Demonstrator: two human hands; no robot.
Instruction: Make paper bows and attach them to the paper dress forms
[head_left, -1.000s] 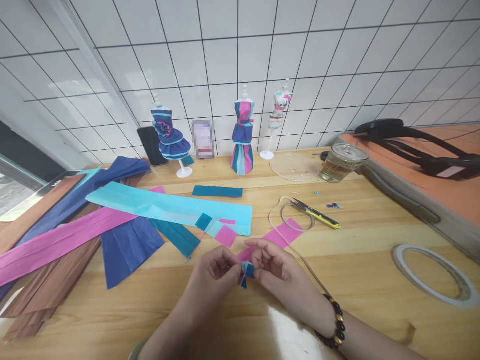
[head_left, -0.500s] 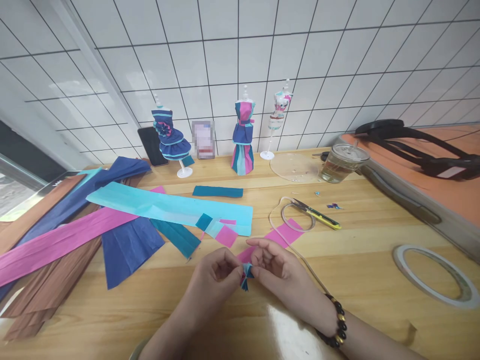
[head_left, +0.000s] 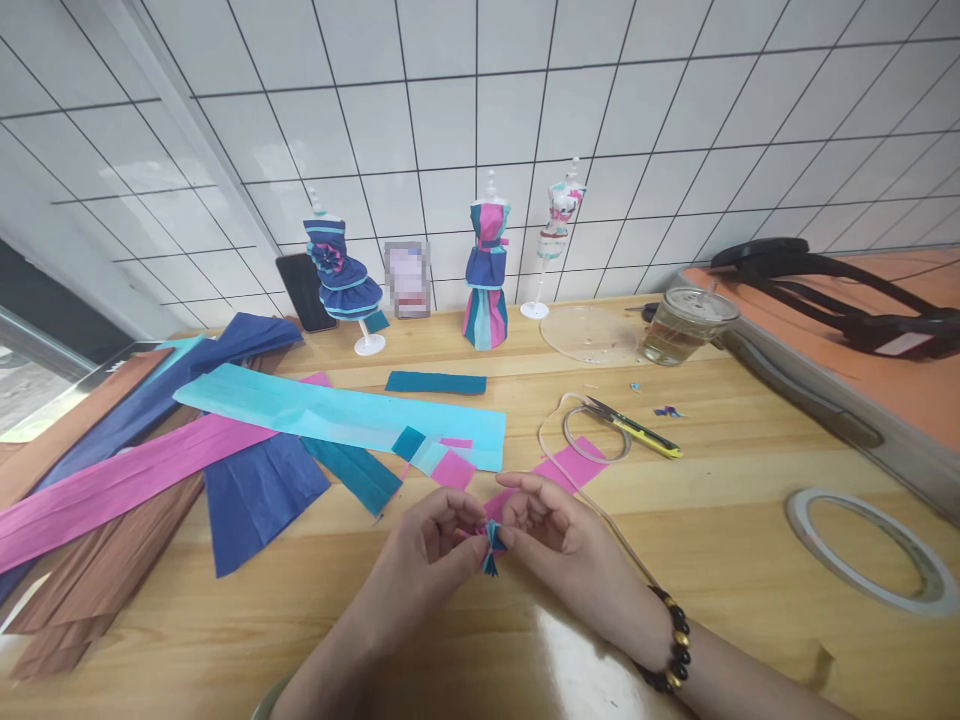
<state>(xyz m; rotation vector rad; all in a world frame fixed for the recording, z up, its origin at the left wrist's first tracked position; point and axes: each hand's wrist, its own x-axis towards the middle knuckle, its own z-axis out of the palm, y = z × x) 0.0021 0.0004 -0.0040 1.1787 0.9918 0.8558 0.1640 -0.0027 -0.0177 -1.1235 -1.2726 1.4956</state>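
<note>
1. The left hand [head_left: 442, 550] has its grip pinched small. Its thumb and fingertips hold one side of a little bunched piece [head_left: 492, 552], blue and teal.
2. The right hand [head_left: 559, 545] has a narrow grip too. It pinches the other side, but I cannot see all its fingertips.
3. The piece is tiny, so fingertips seem to suit it best. Two hands probably help keep the folds from popping open.
4. The piece is right between the two grips, over the desk [head_left: 450, 660]. Its middle looks squeezed thin. Its bottom end fans out and pokes down below the thumbs.
5. A pink strip [head_left: 577, 465] lies just past the right hand, partly hidden by its fingers.
6. The yellow knife [head_left: 636, 430] lies farther away, maybe to leave room for the hands.
7. The long light blue strip [head_left: 360, 408] lies ahead and to the left, maybe so it is easy to reach.
8. A phone [head_left: 409, 280] stands by the wall [head_left: 427, 120], perhaps so its screen can be seen.
</note>
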